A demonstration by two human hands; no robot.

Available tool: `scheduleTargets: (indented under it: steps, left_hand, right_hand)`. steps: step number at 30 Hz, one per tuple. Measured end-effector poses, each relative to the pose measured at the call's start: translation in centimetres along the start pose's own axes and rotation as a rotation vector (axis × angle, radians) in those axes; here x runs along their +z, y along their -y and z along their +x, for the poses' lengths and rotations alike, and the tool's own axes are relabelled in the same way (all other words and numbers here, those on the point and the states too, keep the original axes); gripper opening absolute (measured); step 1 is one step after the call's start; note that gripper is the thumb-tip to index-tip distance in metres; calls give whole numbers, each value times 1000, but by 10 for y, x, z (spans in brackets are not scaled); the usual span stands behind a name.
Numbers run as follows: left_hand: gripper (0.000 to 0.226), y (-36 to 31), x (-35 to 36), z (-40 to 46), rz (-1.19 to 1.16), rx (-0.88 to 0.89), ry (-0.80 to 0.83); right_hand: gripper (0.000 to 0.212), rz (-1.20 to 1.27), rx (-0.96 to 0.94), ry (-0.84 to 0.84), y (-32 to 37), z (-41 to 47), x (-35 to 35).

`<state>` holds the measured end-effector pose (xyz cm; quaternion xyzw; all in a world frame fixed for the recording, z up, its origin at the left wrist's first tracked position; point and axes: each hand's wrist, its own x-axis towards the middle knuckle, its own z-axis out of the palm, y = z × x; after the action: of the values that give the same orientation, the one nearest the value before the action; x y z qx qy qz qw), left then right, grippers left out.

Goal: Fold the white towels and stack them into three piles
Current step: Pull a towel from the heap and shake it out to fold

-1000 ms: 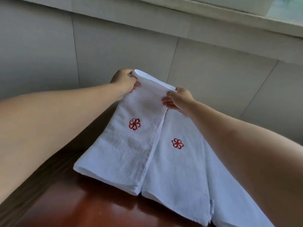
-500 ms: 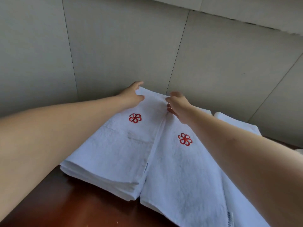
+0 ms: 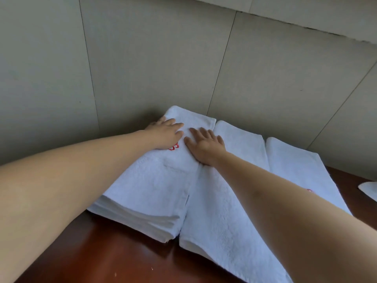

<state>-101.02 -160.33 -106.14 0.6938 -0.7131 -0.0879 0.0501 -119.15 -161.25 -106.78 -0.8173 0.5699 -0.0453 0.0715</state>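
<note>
Three piles of folded white towels lie side by side on a dark red-brown table [image 3: 98, 260] against the wall. The left pile [image 3: 151, 193] is the tallest, with several layers showing at its near edge. My left hand [image 3: 166, 133] and my right hand [image 3: 204, 147] both rest flat, fingers spread, on the far end of its top towel, partly covering a red flower mark [image 3: 174, 147]. The middle pile [image 3: 224, 219] runs under my right forearm. The right pile [image 3: 302, 170] lies beyond that arm, with a bit of red mark showing.
A grey panelled wall [image 3: 155, 58] stands right behind the piles. A corner of another white cloth [image 3: 369, 192] shows at the right edge of the table. Bare wood lies in front of the piles.
My hands lowered the pinched far end of the top towel onto the left pile, let go and now press flat on it. The view shifted and the right pile came into sight.
</note>
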Motion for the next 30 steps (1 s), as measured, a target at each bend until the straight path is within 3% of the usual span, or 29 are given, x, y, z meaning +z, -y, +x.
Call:
scheduleTargets:
  steps: [11, 17, 25, 30]
  left_hand:
    - [56, -4, 5, -33, -2, -29, -19]
    - [54, -14, 21, -132, 15, 8, -28]
    - [58, -65, -5, -247, 55, -36, 131]
    - [66, -126, -57, -281, 84, 76, -4]
  right_hand:
    - [66, 49, 84, 4, 6, -20, 8]
    - [58, 121, 16, -34, 39, -111, 16]
    - [54, 108, -104, 23, 54, -254, -7]
    - [65, 97, -41, -85, 18, -298, -80]
